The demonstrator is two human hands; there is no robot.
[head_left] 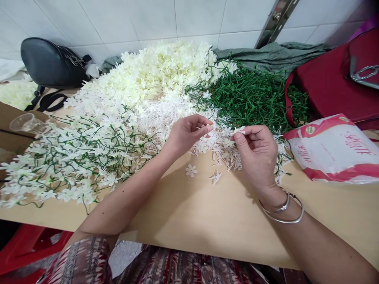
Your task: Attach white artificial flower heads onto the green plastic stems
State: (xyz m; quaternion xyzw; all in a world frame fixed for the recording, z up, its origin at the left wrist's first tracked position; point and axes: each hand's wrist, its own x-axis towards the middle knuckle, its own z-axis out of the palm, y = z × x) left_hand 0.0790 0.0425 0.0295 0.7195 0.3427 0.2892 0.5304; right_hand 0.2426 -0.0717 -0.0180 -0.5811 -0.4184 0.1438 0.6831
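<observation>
My left hand (188,133) is over the table's middle, fingers pinched on a thin white plastic stamen piece (204,127). My right hand (256,152), with two silver bangles at the wrist, pinches a small white artificial flower (238,129) between thumb and forefinger. The two hands are close together, a few centimetres apart. Under them lies a heap of white stamen pieces (177,114). One loose white flower (191,170) and a small stamen cluster (215,176) lie on the tan tabletop (207,221) just in front of the hands.
A big pile of cream petals (160,71) lies behind. Green plastic stems (251,96) are heaped at the right, finished flower sprigs (68,157) at the left. A white and red bag (334,148), red bag (334,83), black handbag (50,63) and clear cup (25,123) ring the table.
</observation>
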